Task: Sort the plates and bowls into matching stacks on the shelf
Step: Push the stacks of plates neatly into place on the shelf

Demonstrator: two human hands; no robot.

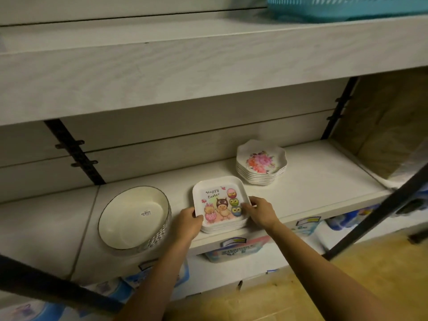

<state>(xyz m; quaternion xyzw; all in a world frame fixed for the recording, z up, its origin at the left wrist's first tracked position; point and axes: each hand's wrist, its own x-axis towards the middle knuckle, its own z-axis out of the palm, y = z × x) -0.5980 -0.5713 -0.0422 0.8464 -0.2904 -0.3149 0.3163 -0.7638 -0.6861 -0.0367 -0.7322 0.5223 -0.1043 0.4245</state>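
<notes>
Squaring stack | my left hand (pixel 188 222) and right hand (pixel 260 210) clasp the square Easter plates (pixel 218 205) by both sides, at the shelf (pixel 312 181) front between round bowls (pixel 133 218) and floral plates (pixel 261 162) | next, I judge: release cleanly.

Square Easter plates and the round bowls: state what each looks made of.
Square Easter plates: likely melamine or plastic; thin rims, printed cartoon, soft sheen. Round bowls: possibly glazed ceramic or melamine; glossy cream inside, dark rim line, patterned outer wall. Uncertain from looks alone.
</notes>
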